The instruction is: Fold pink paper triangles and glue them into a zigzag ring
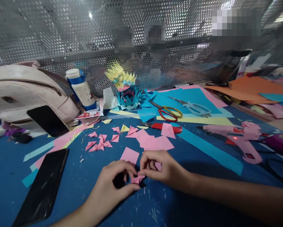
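Note:
Between my hands, low over the blue table, is a small partly folded piece of pink paper (135, 180). My left hand (115, 181) pinches its left side between thumb and fingers. The fingertips of my right hand (159, 167) close on its right end. Just beyond lies a flat pink paper square (130, 155), and farther back a loose stack of pink squares (153, 142). Several small folded pink triangles (101, 143) are scattered to the left of the stack. A red-handled cutter (165, 126) lies behind it, partly under one pink square.
A pink glue gun (240, 137) with a lit red light lies right. Behind are red-and-yellow scissors (168, 113), light blue scissors (195, 108) and a folded-paper model (128, 96). Two phones, one a black phone (43, 186), a bottle (81, 90) and a backpack (30, 91) occupy the left.

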`<state>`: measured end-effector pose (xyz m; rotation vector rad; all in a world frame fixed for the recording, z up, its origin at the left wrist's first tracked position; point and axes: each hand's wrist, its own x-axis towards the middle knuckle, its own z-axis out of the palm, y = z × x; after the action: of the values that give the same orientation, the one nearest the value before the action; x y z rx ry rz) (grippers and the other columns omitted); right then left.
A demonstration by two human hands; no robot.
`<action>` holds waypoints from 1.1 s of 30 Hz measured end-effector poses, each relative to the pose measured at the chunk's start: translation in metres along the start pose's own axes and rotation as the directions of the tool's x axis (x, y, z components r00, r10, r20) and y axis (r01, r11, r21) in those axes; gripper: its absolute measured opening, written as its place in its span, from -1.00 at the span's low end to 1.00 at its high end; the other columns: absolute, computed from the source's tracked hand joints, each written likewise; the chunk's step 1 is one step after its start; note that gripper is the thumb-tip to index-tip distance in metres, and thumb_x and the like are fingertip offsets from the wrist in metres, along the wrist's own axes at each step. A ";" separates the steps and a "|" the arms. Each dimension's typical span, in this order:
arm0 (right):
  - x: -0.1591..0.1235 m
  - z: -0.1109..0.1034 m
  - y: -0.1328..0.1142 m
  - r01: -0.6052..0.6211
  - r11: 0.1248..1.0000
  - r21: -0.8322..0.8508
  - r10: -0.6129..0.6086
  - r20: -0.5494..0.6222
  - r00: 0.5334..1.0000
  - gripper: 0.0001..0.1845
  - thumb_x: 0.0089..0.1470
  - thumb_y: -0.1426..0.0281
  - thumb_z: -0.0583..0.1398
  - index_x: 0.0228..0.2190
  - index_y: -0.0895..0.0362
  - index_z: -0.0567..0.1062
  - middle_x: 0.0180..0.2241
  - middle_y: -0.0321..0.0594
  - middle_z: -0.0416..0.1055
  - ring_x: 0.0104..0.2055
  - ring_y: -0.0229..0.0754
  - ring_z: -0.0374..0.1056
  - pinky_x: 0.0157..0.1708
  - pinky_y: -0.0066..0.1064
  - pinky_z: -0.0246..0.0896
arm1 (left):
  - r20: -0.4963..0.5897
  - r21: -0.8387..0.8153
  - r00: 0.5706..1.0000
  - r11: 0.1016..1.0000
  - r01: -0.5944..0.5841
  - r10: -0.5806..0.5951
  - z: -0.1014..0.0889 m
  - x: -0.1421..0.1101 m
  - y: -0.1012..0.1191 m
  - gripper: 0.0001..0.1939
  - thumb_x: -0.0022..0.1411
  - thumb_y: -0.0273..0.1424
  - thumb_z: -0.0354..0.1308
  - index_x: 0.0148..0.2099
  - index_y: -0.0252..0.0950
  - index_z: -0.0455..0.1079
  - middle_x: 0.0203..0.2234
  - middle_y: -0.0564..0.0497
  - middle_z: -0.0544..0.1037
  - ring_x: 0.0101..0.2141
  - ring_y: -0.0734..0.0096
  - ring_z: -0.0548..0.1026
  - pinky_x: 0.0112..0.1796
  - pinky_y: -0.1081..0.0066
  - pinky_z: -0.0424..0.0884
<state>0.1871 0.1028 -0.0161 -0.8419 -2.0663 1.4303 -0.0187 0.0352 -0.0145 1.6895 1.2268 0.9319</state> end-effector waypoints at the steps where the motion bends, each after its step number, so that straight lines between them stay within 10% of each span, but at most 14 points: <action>1: 0.000 0.000 0.000 0.002 1.000 0.001 -0.002 0.004 1.000 -0.84 0.06 0.34 0.31 -0.44 0.19 0.50 -0.53 -0.32 0.38 -0.54 -0.36 0.18 -0.55 -0.53 0.04 | 0.003 0.013 1.000 1.000 -0.002 0.002 0.001 0.000 -0.001 -0.90 0.16 -0.36 0.35 -0.31 -0.27 0.51 -0.44 0.06 0.56 -0.41 0.43 0.45 -0.36 0.49 0.30; 18: -0.002 -0.004 -0.010 0.365 0.920 -0.140 -0.368 0.004 0.930 -0.89 0.16 0.53 0.26 -0.26 0.15 0.58 -0.28 -0.19 0.44 -0.23 -0.26 0.36 -0.27 -0.47 0.28 | -0.116 0.155 0.963 0.962 -0.224 0.243 -0.016 -0.005 -0.003 -0.94 0.27 -0.47 0.26 -0.30 -0.25 0.52 -0.47 0.09 0.54 -0.46 0.52 0.46 -0.42 0.55 0.32; 33: -0.010 -0.004 -0.011 0.308 0.881 -0.360 -0.310 0.054 0.949 -0.88 0.16 0.41 0.27 -0.22 0.08 0.57 -0.25 -0.20 0.49 -0.18 -0.18 0.37 -0.21 -0.37 0.31 | -0.014 0.274 0.914 0.881 -0.386 0.405 -0.022 -0.007 -0.008 -0.94 0.32 -0.51 0.21 -0.18 -0.28 0.49 -0.34 0.01 0.57 -0.31 0.46 0.52 -0.28 0.50 0.39</action>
<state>0.1941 0.0952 -0.0051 -0.6073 -2.3754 0.8872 -0.0427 0.0342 -0.0139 2.1958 1.1077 1.1140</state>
